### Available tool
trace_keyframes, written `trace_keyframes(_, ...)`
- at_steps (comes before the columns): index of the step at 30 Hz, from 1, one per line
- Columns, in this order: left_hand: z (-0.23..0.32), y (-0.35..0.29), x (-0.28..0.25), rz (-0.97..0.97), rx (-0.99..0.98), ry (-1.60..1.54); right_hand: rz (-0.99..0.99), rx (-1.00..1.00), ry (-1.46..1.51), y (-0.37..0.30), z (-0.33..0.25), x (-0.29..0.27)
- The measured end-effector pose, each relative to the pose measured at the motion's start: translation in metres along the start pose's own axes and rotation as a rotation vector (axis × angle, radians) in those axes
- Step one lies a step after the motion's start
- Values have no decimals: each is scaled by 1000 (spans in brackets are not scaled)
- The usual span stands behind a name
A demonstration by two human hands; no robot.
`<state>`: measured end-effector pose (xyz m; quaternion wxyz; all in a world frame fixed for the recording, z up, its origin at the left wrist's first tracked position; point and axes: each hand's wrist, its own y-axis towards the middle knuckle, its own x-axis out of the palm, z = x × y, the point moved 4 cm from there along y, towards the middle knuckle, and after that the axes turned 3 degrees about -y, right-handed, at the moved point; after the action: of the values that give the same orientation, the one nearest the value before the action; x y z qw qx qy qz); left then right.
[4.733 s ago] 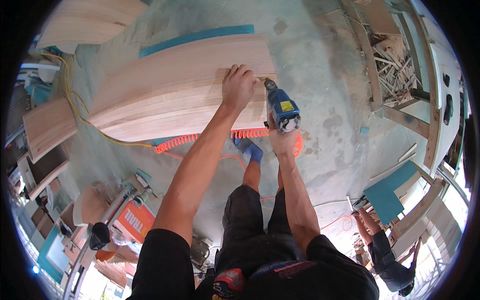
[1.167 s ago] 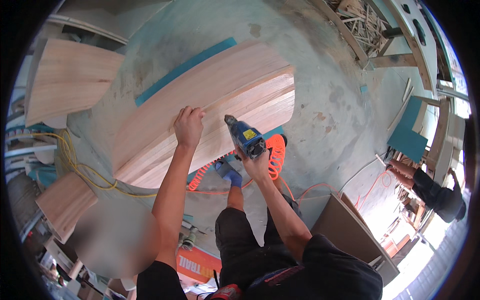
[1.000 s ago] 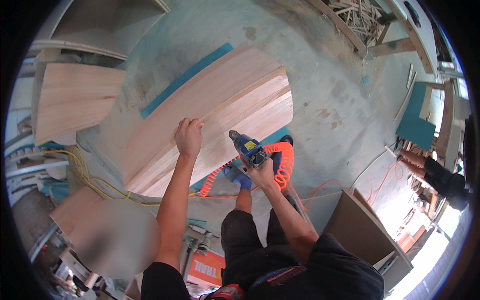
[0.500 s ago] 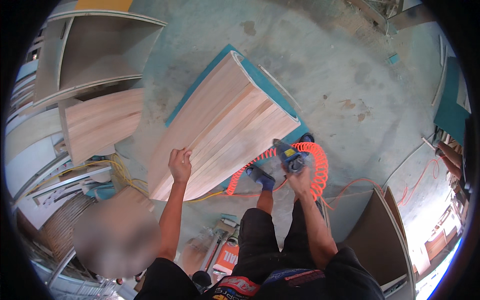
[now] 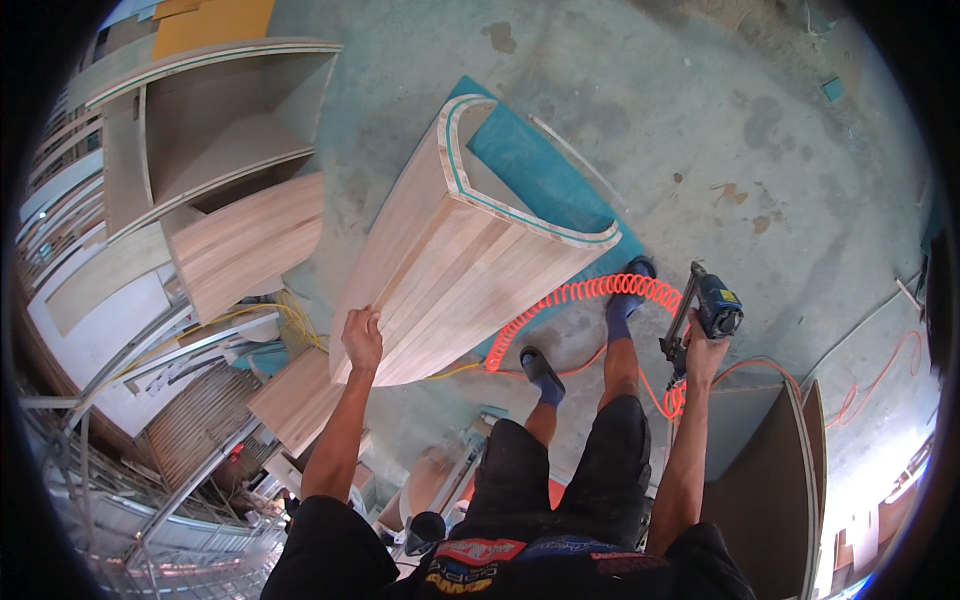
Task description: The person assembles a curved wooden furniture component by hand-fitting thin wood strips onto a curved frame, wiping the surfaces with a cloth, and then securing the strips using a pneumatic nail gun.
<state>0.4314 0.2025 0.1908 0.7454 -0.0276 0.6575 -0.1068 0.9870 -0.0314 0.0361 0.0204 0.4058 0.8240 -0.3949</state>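
Note:
A curved, bent wooden panel of pale strips lies over a teal sheet, its hollow side down. A thin teal line runs through its far edge. My left hand is at the panel's near left side, fingers curled with the tips drawn together; what they pinch, if anything, is too small to make out. In my right hand is a blue-and-black air nail gun, held out to the right, apart from the panel. A coiled orange air hose loops between the gun and the panel.
Open cabinet carcasses and a second curved wooden piece stand at left. A yellow cord lies below them. My sandalled feet are just right of the panel. A brown box-like piece stands at lower right. A thin strip lies beyond the sheet.
My right hand has moved the nail gun right, away from the panel's edge. The panel's far end now shows its thickness and hollow. My left hand stays at the panel. The view has shifted.

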Motion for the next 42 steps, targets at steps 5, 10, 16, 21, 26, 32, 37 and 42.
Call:
trace_keyframes(5,-4,-1,-1,-35,-151,-38,-13,43,27,6,9,-9)
trace_keyframes(10,-7,1,0,-14,-86,-37,-67,40,26,-1,14,2)
trace_keyframes(16,-23,-5,3,74,-164,-215,-226,0,-71,-37,6,40)
trace_keyframes(21,-37,-9,5,186,-90,-227,-438,-147,18,-115,-31,102)
trace_keyframes(26,-45,-18,13,328,9,-325,-715,-315,-9,-199,-28,181)
trace_keyframes(32,-57,-21,30,443,146,-469,-723,-636,-181,-253,16,271)
trace_keyframes(37,-67,-13,27,456,277,-586,-630,-771,-173,-313,-28,326)
trace_keyframes(42,-111,-37,31,429,219,-555,-577,-888,-206,-343,-31,345)
